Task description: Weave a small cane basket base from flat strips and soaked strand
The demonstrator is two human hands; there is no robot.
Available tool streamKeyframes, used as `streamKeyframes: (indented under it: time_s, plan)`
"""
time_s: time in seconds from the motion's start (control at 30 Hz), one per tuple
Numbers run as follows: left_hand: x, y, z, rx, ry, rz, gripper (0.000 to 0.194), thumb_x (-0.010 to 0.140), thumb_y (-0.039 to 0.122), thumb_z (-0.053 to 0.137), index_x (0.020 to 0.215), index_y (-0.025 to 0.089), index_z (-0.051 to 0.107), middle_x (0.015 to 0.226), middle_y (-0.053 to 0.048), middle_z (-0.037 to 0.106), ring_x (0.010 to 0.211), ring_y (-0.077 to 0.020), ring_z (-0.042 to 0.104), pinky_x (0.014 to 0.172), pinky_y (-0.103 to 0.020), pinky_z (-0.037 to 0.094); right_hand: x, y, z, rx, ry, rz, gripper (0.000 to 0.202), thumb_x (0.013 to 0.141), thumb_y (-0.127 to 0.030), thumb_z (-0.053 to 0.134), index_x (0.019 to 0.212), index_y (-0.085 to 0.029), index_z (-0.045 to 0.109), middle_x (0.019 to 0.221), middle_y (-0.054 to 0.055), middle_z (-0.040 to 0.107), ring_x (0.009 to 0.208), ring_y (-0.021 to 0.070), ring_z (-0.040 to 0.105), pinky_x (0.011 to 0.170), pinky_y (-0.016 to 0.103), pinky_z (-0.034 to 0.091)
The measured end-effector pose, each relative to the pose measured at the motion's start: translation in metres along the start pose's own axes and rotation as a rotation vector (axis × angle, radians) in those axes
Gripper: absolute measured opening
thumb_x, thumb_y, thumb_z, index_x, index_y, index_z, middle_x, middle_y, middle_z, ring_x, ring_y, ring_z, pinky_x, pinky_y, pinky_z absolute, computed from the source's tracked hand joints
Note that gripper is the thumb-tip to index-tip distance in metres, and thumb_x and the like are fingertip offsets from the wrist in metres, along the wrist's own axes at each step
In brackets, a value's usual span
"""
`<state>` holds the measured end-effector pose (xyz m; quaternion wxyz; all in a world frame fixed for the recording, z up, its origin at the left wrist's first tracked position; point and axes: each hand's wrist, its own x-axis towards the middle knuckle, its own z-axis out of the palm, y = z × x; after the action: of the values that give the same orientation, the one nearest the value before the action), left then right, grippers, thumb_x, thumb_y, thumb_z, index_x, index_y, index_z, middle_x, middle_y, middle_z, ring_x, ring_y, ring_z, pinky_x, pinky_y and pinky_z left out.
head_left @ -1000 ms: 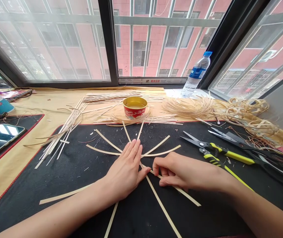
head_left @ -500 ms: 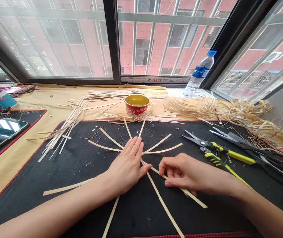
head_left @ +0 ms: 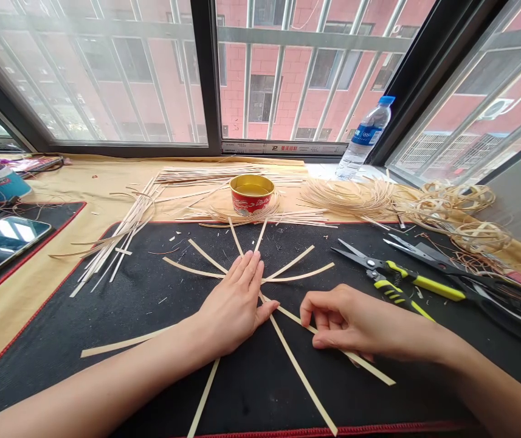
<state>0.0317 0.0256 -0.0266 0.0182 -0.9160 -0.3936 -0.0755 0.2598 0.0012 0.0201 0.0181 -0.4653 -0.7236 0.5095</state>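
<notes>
Left hand flat over the crossing of the pale strips; right hand curled at the lower-right strip.
Phone far left. Strips fan out mid black mat. Left fingers straight, together, palm down, nothing gripped. Red tin beyond. Right hand half-curled, thumb and index slightly apart; can't tell if strip is pinched. Yellow-handled shears to its right, blades apart.

By the far edge of the tabletop, right of its middle, a blue-capped water bottle stands. A red tin sits toward that edge; a smartphone and blue tub are near the left edge.
</notes>
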Motion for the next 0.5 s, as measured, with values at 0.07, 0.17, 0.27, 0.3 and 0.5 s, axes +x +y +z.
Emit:
streamKeyframes:
  time_s: [0.07,0.17,0.27,0.3,0.5]
  plan:
    - [0.0002,0.0001,-0.0005,-0.003,-0.003,0.0,0.068,0.094,0.05,0.044,0.135,-0.003,0.043,0.147,-0.025,0.033,0.14,-0.0343,0.027,0.114,-0.046,0.033,-0.0002,-0.0001,-0.0005,0.002,-0.001,0.004,0.016,0.081,-0.031,0.064,0.09,-0.019,0.058,0.058,-0.006,0.053,0.048,0.0075,0.045,0.047,0.019,0.034]
    - [0.0007,0.0002,-0.0013,-0.004,-0.008,0.002,0.067,0.094,0.05,0.043,0.136,-0.003,0.043,0.147,-0.025,0.033,0.14,-0.0348,0.027,0.114,-0.047,0.034,-0.0007,0.0005,-0.0016,0.027,-0.018,0.011,0.017,0.081,-0.031,0.064,0.09,-0.018,0.058,0.059,-0.006,0.054,0.047,0.0069,0.045,0.045,0.018,0.034]
    - [0.001,0.0001,-0.0017,-0.005,-0.012,0.003,0.067,0.095,0.05,0.042,0.136,-0.003,0.043,0.148,-0.025,0.032,0.14,-0.0346,0.027,0.113,-0.047,0.034,-0.0001,0.0023,-0.0024,0.054,-0.035,0.006,0.018,0.08,-0.029,0.065,0.091,-0.017,0.058,0.06,-0.006,0.055,0.046,0.0063,0.046,0.044,0.017,0.034]
    - [0.0009,0.0,-0.0017,-0.006,-0.013,0.003,0.068,0.095,0.05,0.042,0.136,-0.003,0.042,0.148,-0.025,0.032,0.14,-0.0346,0.027,0.113,-0.047,0.034,0.0004,0.0026,-0.0023,0.061,-0.04,0.008,0.018,0.08,-0.029,0.065,0.091,-0.017,0.058,0.06,-0.006,0.055,0.046,0.0061,0.046,0.043,0.017,0.034]
    - [0.0001,-0.0001,-0.0009,-0.015,-0.011,0.003,0.068,0.095,0.05,0.041,0.136,-0.003,0.043,0.148,-0.025,0.031,0.14,-0.0344,0.025,0.114,-0.047,0.033,-0.003,-0.005,-0.004,0.089,-0.077,0.038,0.017,0.079,-0.026,0.065,0.09,-0.018,0.056,0.058,-0.007,0.054,0.042,0.0063,0.046,0.039,0.016,0.036]
